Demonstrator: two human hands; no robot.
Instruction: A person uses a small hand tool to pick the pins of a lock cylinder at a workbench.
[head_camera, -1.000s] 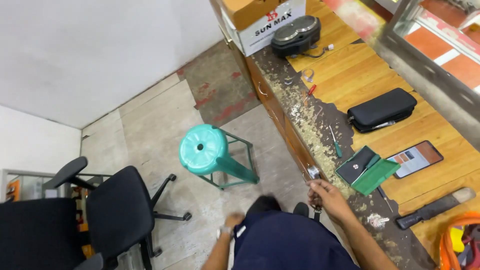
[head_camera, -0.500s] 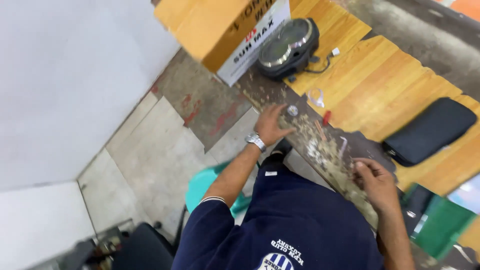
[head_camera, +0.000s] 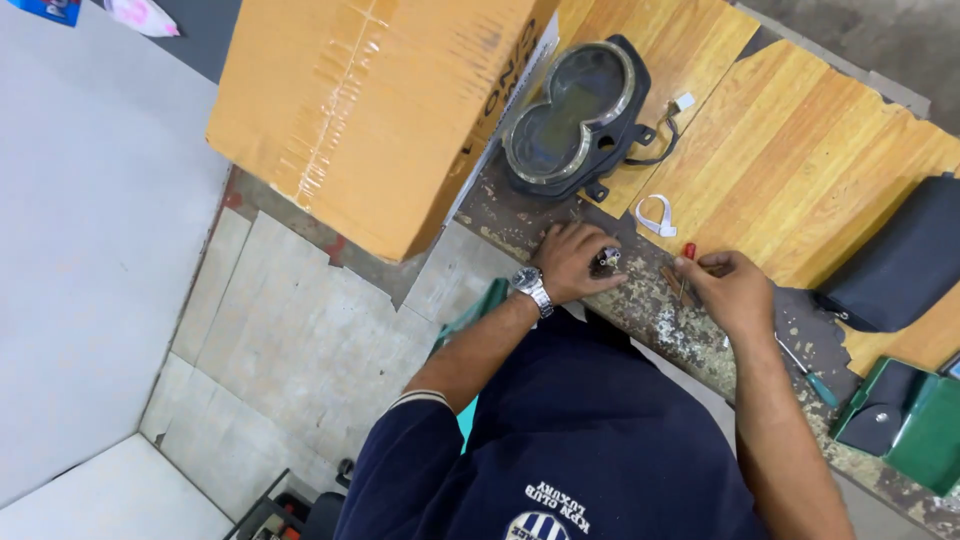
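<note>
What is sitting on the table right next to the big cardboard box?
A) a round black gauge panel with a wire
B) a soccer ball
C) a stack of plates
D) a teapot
A: a black gauge panel with two round dials and a short wire lies on the wooden table, right beside the cardboard box and just above the left hand.

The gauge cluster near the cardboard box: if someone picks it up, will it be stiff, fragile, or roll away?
The gauge cluster would probably stay stiff, since its black housing looks moulded. Its clear, glossy lens may scratch or crack if knocked. It lies flat on the wooden bench, so rolling seems unlikely, though its loose wire would likely dangle and could snag.
</note>
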